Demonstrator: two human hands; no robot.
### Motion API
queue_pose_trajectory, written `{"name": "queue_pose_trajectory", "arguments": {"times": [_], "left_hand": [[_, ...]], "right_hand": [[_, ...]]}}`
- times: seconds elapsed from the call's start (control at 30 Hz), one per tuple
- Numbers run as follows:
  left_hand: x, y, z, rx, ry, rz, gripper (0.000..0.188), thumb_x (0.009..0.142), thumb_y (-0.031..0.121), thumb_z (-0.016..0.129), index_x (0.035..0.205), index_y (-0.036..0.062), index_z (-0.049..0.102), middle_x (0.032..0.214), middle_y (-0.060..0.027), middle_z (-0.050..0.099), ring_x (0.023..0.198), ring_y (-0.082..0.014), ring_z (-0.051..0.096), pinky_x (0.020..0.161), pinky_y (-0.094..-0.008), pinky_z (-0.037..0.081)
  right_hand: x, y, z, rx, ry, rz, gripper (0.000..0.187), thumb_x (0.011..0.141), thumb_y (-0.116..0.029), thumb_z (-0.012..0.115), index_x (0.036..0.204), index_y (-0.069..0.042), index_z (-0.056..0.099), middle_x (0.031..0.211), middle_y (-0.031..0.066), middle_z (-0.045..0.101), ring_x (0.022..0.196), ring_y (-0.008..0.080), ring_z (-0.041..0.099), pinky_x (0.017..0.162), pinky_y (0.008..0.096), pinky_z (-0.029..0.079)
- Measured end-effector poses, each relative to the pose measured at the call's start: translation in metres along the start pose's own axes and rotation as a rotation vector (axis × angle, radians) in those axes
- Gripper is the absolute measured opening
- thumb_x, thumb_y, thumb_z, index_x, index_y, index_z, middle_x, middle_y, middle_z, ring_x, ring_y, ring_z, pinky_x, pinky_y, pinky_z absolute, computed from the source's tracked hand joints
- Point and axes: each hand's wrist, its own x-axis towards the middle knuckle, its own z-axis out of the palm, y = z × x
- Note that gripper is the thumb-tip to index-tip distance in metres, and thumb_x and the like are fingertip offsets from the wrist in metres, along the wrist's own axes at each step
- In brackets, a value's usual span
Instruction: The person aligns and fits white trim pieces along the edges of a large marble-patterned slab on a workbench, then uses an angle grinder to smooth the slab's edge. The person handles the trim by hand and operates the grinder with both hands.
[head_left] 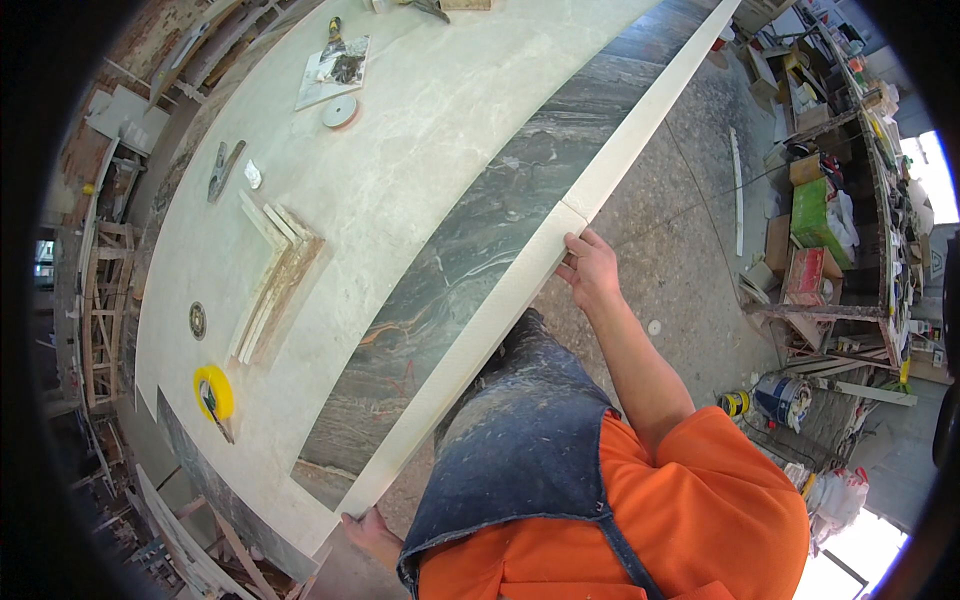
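Right hand: arm bare, extended forward from an orange sleeve, elbow nearly straight; fingers curled over the outer edge of the pale stone strip, beside its joint, thumb on the near side. Left hand: low, at the strip's near end, fingers under it; forearm hidden by the torso

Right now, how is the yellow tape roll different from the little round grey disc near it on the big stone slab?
The tape roll is bright yellow; the disc is dull grey with a darker middle. The tape roll is bigger and thicker; the disc is smaller and looks flat. The tape roll has a dark tool lying against it; the disc sits alone. Both are round and rest on the pale slab, far from either hand.
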Motion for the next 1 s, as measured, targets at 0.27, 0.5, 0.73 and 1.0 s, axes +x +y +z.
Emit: {"name": "queue_pose_trajectory", "arguments": {"times": [0.27,0.5,0.73,1.0], "left_hand": [[0.005,-0.001,0.0,0.226,-0.071,0.134,0.041,0.074,0.005,0.069,0.108,-0.0148,0.061,0.1,-0.0229,0.07,0.09,-0.0286,0.068,0.08,-0.0406,0.054],[0.011,-0.006,-0.003,0.202,-0.062,0.131,0.036,0.075,0.001,0.067,0.107,-0.0148,0.061,0.097,-0.0221,0.07,0.09,-0.0287,0.068,0.082,-0.0408,0.054],[0.0,0.004,0.009,0.229,-0.062,0.131,0.033,0.076,0.0,0.065,0.106,-0.0141,0.062,0.1,-0.0223,0.069,0.091,-0.0288,0.066,0.084,-0.0412,0.054],[0.002,0.003,0.006,0.282,-0.092,0.156,0.03,0.073,0.0,0.066,0.1,-0.0116,0.065,0.095,-0.0194,0.069,0.087,-0.0267,0.065,0.081,-0.0394,0.053]], "right_hand": [[0.002,0.001,-0.001,0.007,-0.004,0.001,0.036,0.102,-0.01,0.056,0.138,-0.003,0.058,0.118,0.008,0.069,0.099,0.0223,0.069,0.082,0.0391,0.058],[0.001,0.0,-0.001,0.005,-0.012,0.0,0.035,0.103,-0.011,0.055,0.137,-0.001,0.057,0.118,0.0083,0.069,0.1,0.0223,0.069,0.083,0.0393,0.058],[0.001,0.0,-0.001,-0.006,-0.003,0.001,0.035,0.103,-0.011,0.056,0.137,-0.001,0.057,0.117,0.0084,0.069,0.099,0.022,0.069,0.084,0.0402,0.058],[0.0,-0.002,0.001,-0.004,0.018,0.004,0.036,0.102,-0.011,0.056,0.137,-0.002,0.058,0.117,0.0078,0.069,0.1,0.0222,0.068,0.087,0.0416,0.057]]}}
